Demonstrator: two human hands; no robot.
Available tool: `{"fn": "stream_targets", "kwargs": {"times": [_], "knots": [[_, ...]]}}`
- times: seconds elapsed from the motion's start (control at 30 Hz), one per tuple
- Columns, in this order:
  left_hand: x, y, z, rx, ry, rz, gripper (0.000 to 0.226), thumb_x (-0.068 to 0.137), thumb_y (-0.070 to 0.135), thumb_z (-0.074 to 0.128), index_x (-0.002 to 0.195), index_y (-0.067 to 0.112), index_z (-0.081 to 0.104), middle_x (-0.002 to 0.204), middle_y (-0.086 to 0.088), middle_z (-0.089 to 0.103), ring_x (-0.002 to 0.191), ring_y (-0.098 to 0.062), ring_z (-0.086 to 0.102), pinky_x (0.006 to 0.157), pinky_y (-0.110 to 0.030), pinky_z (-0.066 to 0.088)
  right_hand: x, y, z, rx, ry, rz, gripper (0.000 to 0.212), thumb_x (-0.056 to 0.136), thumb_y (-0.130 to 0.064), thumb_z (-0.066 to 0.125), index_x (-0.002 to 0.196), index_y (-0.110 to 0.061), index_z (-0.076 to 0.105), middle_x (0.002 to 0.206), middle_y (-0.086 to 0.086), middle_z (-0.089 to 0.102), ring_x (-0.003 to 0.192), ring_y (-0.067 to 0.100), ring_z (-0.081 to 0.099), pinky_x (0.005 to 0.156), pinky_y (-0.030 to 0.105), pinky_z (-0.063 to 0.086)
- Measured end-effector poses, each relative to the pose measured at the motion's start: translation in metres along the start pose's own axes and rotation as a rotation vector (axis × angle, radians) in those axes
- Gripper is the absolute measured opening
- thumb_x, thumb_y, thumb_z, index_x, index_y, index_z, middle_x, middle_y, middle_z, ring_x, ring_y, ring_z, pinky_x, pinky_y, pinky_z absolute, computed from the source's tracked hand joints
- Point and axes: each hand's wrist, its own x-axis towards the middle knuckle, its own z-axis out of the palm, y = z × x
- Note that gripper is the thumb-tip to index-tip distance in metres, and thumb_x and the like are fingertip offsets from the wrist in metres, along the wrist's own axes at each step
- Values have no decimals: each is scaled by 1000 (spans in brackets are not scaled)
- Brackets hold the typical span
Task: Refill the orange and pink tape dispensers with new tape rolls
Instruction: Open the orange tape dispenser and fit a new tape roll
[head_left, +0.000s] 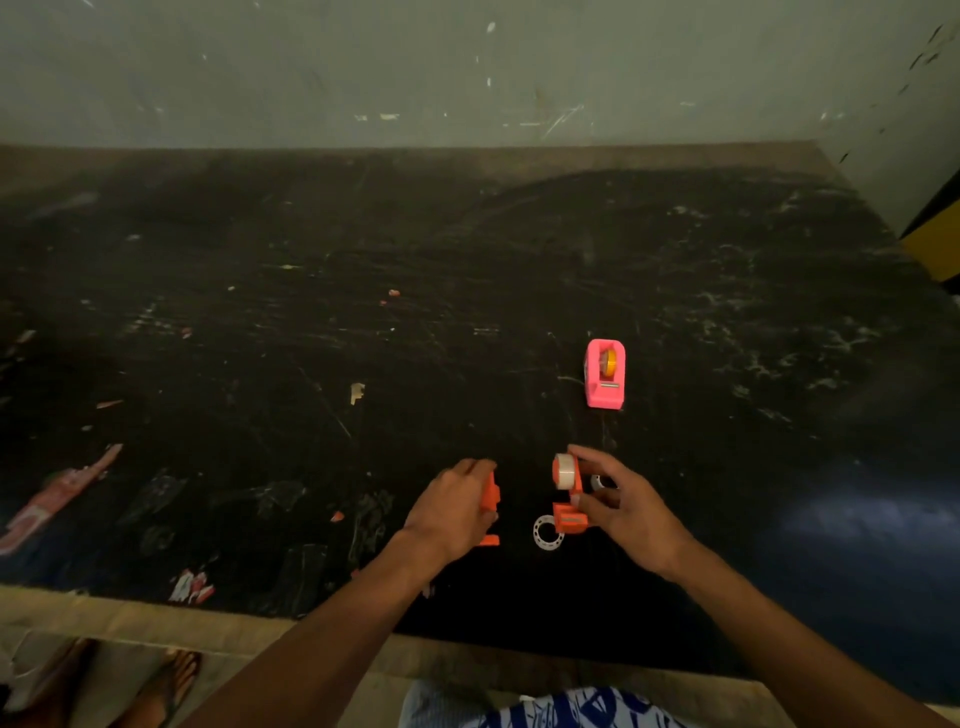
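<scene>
Your arms are bare from the wrists up to where they leave the picture: no sleeves, no watch, no bracelet or ring that shows on your left hand (453, 506) or right hand (626, 512). At the bottom edge your lap shows a white garment (571, 709) printed with bold blue markings, with a pale, finely striped cloth just beside it on the left.
</scene>
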Motion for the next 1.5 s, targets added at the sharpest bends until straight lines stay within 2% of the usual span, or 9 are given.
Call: {"fn": "stream_targets", "kwargs": {"times": [0.07, 0.17, 0.37, 0.6, 0.8, 1.0, 1.17, 1.4, 1.5], "knots": [[0, 1, -2, -46, 9, 8, 70, 88, 28, 69, 147, 25, 33, 150, -3, 39, 131, -25, 46, 107, -39, 42, 2, 2, 2, -28, -1, 3, 69, 92, -9, 63, 139, -52, 37, 149, -3, 40, 112, 10, 57, 90, 27, 54], [-3, 5, 0, -216, 38, 47, 70, 86, 30, 71, 147, 28, 35, 148, 0, 40, 128, -20, 49, 107, -39, 44, 5, 3, 4, -28, 11, 14, 80, 90, -12, 67, 139, -63, 28, 144, -6, 42, 109, 16, 64, 93, 39, 57], [-7, 17, -1, -561, 106, 123, 68, 84, 21, 76, 141, 35, 42, 134, 8, 49, 110, -6, 59, 97, -33, 53, 6, -3, 7, 22, -48, 13, 71, 91, -8, 66, 139, -51, 38, 137, -10, 49, 111, 15, 64, 95, 41, 56], [-7, 20, -10, -669, 38, 131, 67, 83, 13, 76, 137, 37, 45, 130, 6, 55, 110, -5, 61, 97, -34, 54, 2, -6, 7, 69, -74, 7, 68, 91, -3, 65, 139, -44, 40, 132, -6, 54, 113, 13, 63, 93, 34, 56], [-7, 23, -12, -735, -27, 134, 65, 83, 9, 75, 136, 34, 47, 127, 5, 59, 110, -7, 62, 94, -29, 54, -1, -6, 4, 149, -77, 22, 64, 90, -5, 66, 137, -43, 43, 130, -7, 55, 120, 18, 59, 103, 45, 51], [-7, 27, -10, -846, -58, 114, 62, 80, 8, 78, 131, 31, 52, 124, 12, 57, 107, -10, 66, 94, -35, 55, -2, -7, 3, 80, -86, -1, 65, 90, -4, 65, 138, -43, 44, 130, -7, 54, 114, 16, 63, 96, 39, 55], [-8, 24, -11, -938, -95, 135, 61, 79, 1, 77, 129, 27, 55, 129, 6, 56, 107, -15, 67, 96, -39, 54, -2, -1, -1, 73, -108, -15, 65, 89, -7, 68, 136, -47, 46, 133, -6, 55, 116, 16, 62, 96, 40, 55], [-4, 27, -11, -913, -99, 143, 60, 81, 3, 74, 130, 32, 54, 131, 7, 56, 108, -11, 67, 97, -39, 54, -1, -2, -2, 53, -107, -15, 65, 91, -5, 64, 141, -40, 42, 134, -5, 53, 115, 6, 60, 75, 13, 53], [-2, 27, -12, -893, -93, 144, 60, 81, 4, 75, 130, 32, 54, 130, 8, 56, 108, -11, 66, 96, -38, 54, 0, -5, -4, 41, -114, -10, 65, 91, -7, 65, 138, -45, 43, 136, -4, 52, 118, 6, 56, 80, 17, 54]]}}
